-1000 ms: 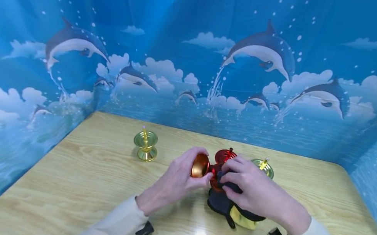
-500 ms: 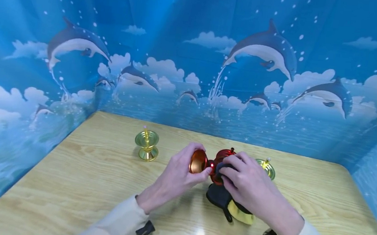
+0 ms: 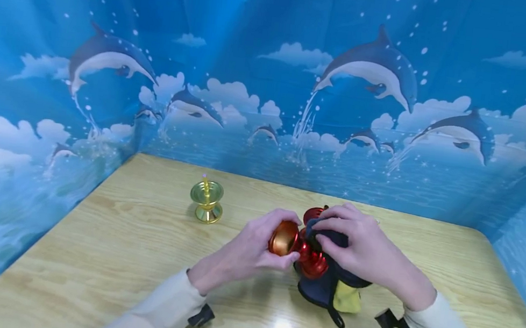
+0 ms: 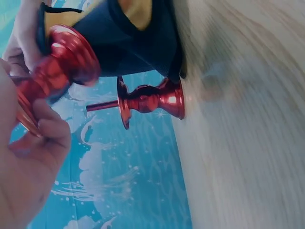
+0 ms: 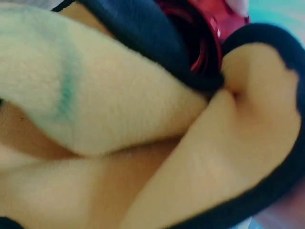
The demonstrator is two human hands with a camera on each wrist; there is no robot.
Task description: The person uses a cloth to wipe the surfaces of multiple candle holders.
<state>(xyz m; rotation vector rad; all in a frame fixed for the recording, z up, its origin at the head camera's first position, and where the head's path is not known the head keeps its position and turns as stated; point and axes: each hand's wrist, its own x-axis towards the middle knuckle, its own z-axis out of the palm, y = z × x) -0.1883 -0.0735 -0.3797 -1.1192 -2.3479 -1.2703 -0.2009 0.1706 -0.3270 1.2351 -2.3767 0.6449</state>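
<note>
In the head view my left hand (image 3: 251, 246) grips a shiny red metal candle holder (image 3: 314, 264), tilted on its side with its copper-coloured cup toward the left. My right hand (image 3: 368, 243) pinches a dark cloth (image 3: 319, 289) with a yellow fleecy side and a black loop. The cloth is against the red holder. Up close in the right wrist view, the yellow side of the cloth (image 5: 128, 105) fills most of the picture. Behind the hands a second red candle holder (image 4: 147, 99) stands upright on the table, with a thin stick rising from its dish.
A gold candle holder (image 3: 207, 201) with a thin stick stands on the wooden table (image 3: 138, 236) at the back left. Behind the table hangs a blue curtain (image 3: 253, 76) printed with dolphins.
The red holder in my left hand has tilted so its base points lower right. My right hand and the cloth have shifted, now covering nearly all of the gold holder behind them.
</note>
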